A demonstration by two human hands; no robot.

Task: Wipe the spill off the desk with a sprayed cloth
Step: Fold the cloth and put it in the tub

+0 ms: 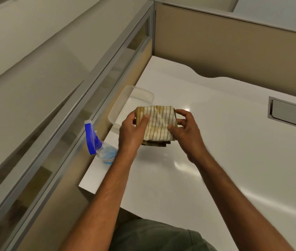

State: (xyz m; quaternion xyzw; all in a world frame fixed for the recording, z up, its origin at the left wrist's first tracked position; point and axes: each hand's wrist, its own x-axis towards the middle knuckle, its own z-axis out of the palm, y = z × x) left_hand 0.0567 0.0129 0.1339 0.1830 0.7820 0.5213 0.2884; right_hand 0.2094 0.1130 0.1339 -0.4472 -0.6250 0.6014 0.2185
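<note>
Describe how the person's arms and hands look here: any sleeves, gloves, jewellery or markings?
Both hands, left and right, are bare: no gloves, rings or watch visible. The forearms are uncovered down to the frame edge, so no sleeves show. No markings visible. An olive-green garment appears at the bottom.

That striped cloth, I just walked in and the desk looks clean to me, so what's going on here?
A person holds a folded striped cloth above the white desk with both hands: the left hand grips its left edge, the right hand pinches its right edge. A spray bottle with a blue trigger stands untouched near the desk's left edge, beside a clear plastic container. No spill is plainly visible, only glare.
</note>
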